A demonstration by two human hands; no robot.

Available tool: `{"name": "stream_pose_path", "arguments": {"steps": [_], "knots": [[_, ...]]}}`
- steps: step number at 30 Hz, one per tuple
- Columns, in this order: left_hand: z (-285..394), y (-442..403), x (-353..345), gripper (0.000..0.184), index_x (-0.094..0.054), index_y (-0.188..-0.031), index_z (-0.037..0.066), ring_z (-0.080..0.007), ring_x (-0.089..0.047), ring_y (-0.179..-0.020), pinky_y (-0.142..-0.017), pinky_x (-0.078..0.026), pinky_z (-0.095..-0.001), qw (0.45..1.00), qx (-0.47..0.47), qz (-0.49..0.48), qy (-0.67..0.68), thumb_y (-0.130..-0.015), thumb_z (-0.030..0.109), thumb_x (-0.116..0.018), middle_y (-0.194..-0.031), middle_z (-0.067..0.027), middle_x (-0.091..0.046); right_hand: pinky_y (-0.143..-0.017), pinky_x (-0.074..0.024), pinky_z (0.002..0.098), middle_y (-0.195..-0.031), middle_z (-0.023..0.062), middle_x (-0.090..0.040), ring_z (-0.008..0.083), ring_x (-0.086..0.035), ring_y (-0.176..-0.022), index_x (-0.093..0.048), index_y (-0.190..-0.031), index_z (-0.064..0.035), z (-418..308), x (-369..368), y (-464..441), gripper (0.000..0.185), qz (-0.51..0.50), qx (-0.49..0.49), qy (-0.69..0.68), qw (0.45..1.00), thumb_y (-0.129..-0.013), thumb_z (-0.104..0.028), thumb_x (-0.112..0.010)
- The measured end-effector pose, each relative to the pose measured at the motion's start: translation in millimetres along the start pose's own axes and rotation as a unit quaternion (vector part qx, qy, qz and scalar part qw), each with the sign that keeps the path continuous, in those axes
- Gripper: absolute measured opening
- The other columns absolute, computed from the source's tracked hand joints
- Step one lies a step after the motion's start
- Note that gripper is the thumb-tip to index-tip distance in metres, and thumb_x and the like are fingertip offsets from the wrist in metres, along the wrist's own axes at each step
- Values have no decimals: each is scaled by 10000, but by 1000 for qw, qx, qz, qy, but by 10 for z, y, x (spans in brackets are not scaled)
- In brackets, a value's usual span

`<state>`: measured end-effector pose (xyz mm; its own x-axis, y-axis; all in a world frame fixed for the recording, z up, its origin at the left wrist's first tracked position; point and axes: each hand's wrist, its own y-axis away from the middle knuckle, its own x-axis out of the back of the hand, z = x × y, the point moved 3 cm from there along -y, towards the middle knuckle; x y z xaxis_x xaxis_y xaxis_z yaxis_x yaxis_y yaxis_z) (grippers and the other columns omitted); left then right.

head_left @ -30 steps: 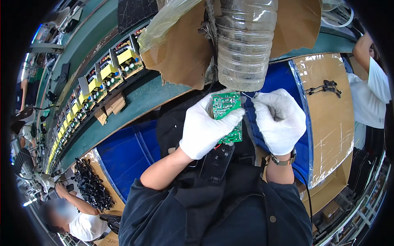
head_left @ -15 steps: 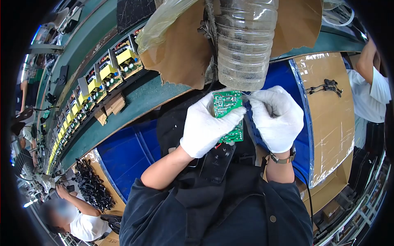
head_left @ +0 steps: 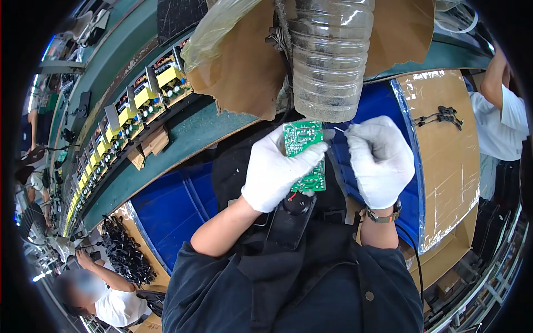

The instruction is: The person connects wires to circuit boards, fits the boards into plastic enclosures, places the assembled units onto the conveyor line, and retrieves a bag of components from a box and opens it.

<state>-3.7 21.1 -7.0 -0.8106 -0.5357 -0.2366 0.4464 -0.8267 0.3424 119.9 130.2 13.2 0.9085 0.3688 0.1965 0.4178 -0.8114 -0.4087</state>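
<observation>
My white-gloved left hand (head_left: 270,173) grips a green circuit board (head_left: 304,136), thumb across its face and the soldered side turned up. Below the board hangs a black plastic case (head_left: 287,226), with a short red wire (head_left: 292,196) between them. Just right of the board, my gloved right hand (head_left: 383,160) is closed in a pinch. A thin pale sliver (head_left: 338,129), perhaps a wire end, sticks out from its fingertips toward the board; its kind is too small to tell. The right hand does not touch the board.
A ribbed clear plastic bottle (head_left: 332,61) hangs directly above the board, beside torn cardboard (head_left: 239,72). A row of boards with yellow transformers (head_left: 145,95) lines the green bench at left. Blue bins (head_left: 172,213) and cardboard boxes flank me. Co-workers (head_left: 114,302) sit at both sides.
My right hand has moved slightly right, away from the board's top corner, and the pale sliver now shows. The board has shifted a little left with my left hand.
</observation>
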Motion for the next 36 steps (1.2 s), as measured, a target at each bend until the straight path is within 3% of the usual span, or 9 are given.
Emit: {"name": "stream_pose_path", "arguments": {"steps": [2,26,33,36], "knots": [[3,-16,-1,252,-617,-1065,-27,-46,-594,-811,-727,-500,-220,1000,10,0,-3,-852,79,-701,-943,-34,-678,-472,-387,202,-691,32,-603,66,-496,-511,-688,-816,-33,-34,-8,-8,160,-45,41,67,996,-701,77,-702],[9,-47,-39,198,-624,-1001,-16,-34,-572,-768,-683,-487,-216,1000,-15,17,0,-853,88,-702,-882,-18,-665,-484,-415,213,-694,43,-611,83,-535,-527,-695,-799,-36,-44,-70,-42,133,-66,5,97,993,-708,60,-712],[18,74,65,298,-609,-1115,-25,-53,-591,-776,-719,-501,-232,997,64,-12,29,-846,73,-696,-942,-42,-681,-473,-376,205,-671,35,-595,67,-489,-517,-684,-787,-15,45,58,-11,135,4,24,57,998,-703,90,-699],[80,165,160,356,-596,-1155,-32,-68,-607,-784,-735,-509,-248,997,32,-52,47,-832,70,-703,-991,-90,-683,-523,-393,199,-699,37,-597,70,-504,-570,-668,-797,17,76,138,6,127,9,16,58,998,-722,119,-673]]}}
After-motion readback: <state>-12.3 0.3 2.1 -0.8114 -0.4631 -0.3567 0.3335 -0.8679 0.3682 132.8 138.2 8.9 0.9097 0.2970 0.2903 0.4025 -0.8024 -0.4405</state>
